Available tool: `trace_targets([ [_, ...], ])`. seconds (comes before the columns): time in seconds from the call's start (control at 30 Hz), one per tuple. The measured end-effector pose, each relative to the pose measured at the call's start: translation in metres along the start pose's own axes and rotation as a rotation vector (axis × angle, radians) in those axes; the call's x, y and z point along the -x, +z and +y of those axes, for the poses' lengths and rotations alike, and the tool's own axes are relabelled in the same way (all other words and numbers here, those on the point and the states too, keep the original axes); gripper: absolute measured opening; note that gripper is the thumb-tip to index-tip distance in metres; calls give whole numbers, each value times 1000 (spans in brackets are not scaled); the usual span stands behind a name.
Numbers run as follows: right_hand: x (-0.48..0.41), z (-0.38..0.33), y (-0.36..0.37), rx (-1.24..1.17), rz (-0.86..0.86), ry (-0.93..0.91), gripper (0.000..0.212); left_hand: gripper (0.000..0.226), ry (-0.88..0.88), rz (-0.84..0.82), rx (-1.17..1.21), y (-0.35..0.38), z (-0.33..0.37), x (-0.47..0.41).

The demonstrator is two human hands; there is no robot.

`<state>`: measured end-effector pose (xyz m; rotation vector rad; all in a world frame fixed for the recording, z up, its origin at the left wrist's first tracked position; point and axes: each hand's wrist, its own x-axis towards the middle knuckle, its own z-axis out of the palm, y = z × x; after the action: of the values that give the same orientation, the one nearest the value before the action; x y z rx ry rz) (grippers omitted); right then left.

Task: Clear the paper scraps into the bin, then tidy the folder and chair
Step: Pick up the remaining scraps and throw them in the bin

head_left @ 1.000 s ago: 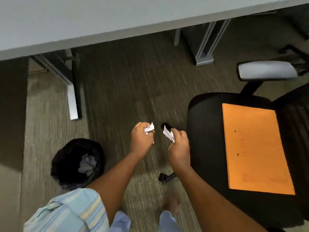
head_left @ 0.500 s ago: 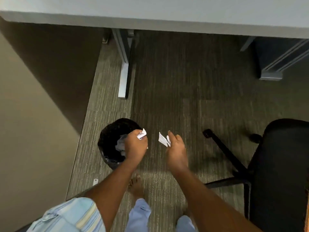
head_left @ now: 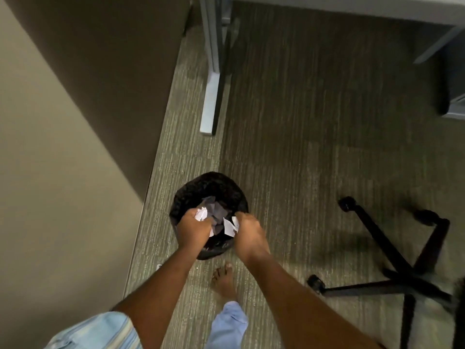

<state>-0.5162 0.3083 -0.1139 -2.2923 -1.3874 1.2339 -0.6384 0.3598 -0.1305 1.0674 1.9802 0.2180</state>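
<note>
A round black bin [head_left: 201, 183] stands on the carpet beside the wall, with several paper scraps [head_left: 217, 211] lying inside. Both my hands hover over its opening. My left hand [head_left: 192, 229] is closed around a crumpled white scrap [head_left: 201, 214]. My right hand [head_left: 247, 229] pinches a flat white scrap [head_left: 229, 227] over the bin's right rim. Only the black wheeled base of the chair [head_left: 392, 255] shows at the right. The folder is out of view.
A beige wall [head_left: 50, 172] runs along the left. A grey desk leg [head_left: 211, 79] stands beyond the bin, under the desk edge [head_left: 352, 7] at the top. My bare foot [head_left: 224, 280] is just behind the bin.
My view swung left, away from the chair seat and orange folder. Both hands carried their scraps from beside the bin to directly over its opening.
</note>
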Motion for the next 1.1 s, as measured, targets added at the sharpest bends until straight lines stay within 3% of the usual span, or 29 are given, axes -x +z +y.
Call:
trace_targets([
  [0.27,-31,-14,35,-102,-70,46,43,29,1,-72,-51,4,-12,-42],
  [0.4,-43,-22,47,-88,-148,31,59,48,44,-133,-99,-1,-21,-55],
  [0.5,-49,-27,51,-47,-161,32,48,56,-15,-133,-100,-6,-28,-63],
  [0.8,-50,-27,47,59,-117,-26,13,48,1,-96,-123,-11,-32,-67],
  [1.1,-36,-3,12,151,127,-58,22,44,87,-133,-190,5,-12,-41],
])
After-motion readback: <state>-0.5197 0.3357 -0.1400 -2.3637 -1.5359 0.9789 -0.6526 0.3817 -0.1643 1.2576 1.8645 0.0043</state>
